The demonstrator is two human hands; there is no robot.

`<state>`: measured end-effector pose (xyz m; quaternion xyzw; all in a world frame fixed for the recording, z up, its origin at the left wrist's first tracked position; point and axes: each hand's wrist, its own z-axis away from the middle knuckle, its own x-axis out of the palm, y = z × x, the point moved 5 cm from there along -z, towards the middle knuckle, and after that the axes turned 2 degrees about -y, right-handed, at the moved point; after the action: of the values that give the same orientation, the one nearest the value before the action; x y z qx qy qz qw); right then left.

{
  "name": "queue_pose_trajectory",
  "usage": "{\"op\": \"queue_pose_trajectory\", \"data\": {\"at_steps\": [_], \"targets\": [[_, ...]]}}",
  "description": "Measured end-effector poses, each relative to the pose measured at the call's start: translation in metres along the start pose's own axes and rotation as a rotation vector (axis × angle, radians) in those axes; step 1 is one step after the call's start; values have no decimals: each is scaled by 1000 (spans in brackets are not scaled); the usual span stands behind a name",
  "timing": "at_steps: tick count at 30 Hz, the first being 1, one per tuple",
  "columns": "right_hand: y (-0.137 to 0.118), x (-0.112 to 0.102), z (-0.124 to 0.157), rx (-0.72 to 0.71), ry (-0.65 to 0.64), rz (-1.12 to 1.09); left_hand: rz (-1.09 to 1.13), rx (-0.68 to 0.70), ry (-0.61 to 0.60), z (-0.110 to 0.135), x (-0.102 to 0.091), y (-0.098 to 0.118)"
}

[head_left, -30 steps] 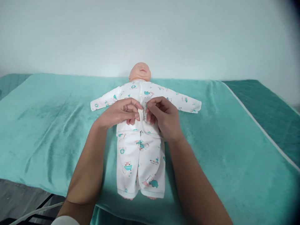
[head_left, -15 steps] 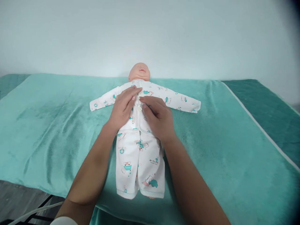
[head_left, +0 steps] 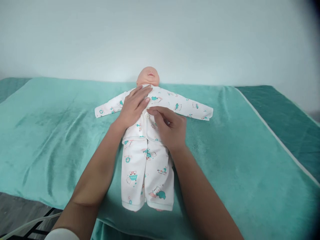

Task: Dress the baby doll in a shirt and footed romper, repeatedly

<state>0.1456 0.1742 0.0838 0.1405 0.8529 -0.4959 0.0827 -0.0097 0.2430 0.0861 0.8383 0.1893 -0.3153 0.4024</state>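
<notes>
A baby doll (head_left: 148, 76) lies on its back, dressed in a white printed baby shirt (head_left: 132, 132) and matching trousers (head_left: 160, 181). Both sleeves stretch out to the sides. My left hand (head_left: 134, 106) rests on the shirt's chest with its fingers extended, pointing toward the doll's neck. Thumb and forefinger of my right hand (head_left: 173, 128) are closed in a pinch at the shirt's front edge. Just below those fingertips shows a round pale button (head_left: 147, 116). The exact bit of cloth between them is hidden.
A teal velvety cloth (head_left: 220, 160) covers the table under the doll, with a darker teal strip (head_left: 287, 116) past a white edge at right. A pale wall (head_left: 160, 33) stands behind. A pale tube (head_left: 32, 220) and dark frame bars are at lower left.
My left hand has slid up a little toward the doll's neck and lies flatter. My right hand's fingers have curled more, pinching near the button. The view has shifted slightly.
</notes>
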Motion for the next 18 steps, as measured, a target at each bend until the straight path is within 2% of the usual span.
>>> {"op": "queue_pose_trajectory", "data": {"at_steps": [4,11,16,18], "targets": [[1,-1,1,43,7,-21,32,-20,-13,-5,-2,-10],[3,0,1,53,-20,-24,-15,-5,-7,-6,-3,-8],[12,3,-13,-78,24,23,-40,1,4,-6,-3,-8],[22,8,-26,-120,-18,97,-35,-1,5,-6,-3,-9]]}}
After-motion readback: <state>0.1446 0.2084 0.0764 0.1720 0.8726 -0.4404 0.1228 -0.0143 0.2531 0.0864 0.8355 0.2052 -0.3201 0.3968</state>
